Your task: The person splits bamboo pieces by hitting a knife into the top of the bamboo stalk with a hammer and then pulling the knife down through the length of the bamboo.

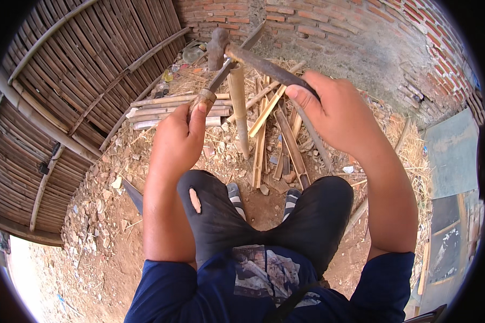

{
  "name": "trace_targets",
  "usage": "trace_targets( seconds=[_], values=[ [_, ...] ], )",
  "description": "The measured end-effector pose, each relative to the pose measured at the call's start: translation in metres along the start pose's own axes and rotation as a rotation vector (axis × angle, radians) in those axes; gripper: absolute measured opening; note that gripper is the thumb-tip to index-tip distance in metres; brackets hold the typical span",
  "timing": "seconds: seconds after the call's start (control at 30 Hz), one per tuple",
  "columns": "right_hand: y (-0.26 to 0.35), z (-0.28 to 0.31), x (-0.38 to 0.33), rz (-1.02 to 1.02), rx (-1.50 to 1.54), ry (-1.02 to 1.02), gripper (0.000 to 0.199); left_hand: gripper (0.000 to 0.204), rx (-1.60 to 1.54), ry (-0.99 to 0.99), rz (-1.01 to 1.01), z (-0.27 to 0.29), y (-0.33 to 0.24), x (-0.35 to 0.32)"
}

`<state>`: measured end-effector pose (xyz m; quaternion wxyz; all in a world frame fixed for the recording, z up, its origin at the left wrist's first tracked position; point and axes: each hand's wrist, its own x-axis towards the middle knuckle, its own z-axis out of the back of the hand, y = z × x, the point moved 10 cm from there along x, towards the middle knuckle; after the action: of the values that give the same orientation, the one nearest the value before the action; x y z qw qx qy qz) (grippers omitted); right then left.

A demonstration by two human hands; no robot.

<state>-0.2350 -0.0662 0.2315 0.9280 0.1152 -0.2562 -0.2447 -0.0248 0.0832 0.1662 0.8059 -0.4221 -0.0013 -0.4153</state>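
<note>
My left hand (177, 137) is closed around the wooden handle of a large knife (219, 78), its blade slanting up and away. That blade lies across the top end of an upright bamboo pole (238, 110), whose lower end meets the ground in front of my knees. In my right hand (342, 116) is a hammer (218, 49), gripped by its dark handle. The hammer head hangs just over the blade, left of the pole's top; whether they touch I cannot tell.
Split bamboo strips (261, 148) lie in front of my feet, and cut bamboo lengths (172, 107) are stacked beyond my left hand. A slatted bamboo wall (86, 70) stands at left, a brick wall (355, 32) at the back. Stones and straw litter the dirt ground (102, 258).
</note>
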Motion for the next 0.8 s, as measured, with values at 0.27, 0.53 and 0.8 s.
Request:
trace_targets(
  seconds=[0.27, 0.53, 0.8],
  values=[
    [-0.010, -0.014, -0.009, -0.011, 0.066, -0.058, 0.046, 0.045, 0.067, 0.013, -0.039, -0.003, -0.002, -0.001],
    [-0.010, 0.038, 0.002, 0.023, 0.062, -0.255, 0.050, 0.044, -0.028, 0.017, -0.004, -0.005, 0.004, -0.004],
    [-0.042, 0.045, 0.021, -0.019, 0.005, -0.324, 0.051, 0.046, -0.127, 0.023, 0.049, -0.005, 0.022, -0.002]
  ],
)
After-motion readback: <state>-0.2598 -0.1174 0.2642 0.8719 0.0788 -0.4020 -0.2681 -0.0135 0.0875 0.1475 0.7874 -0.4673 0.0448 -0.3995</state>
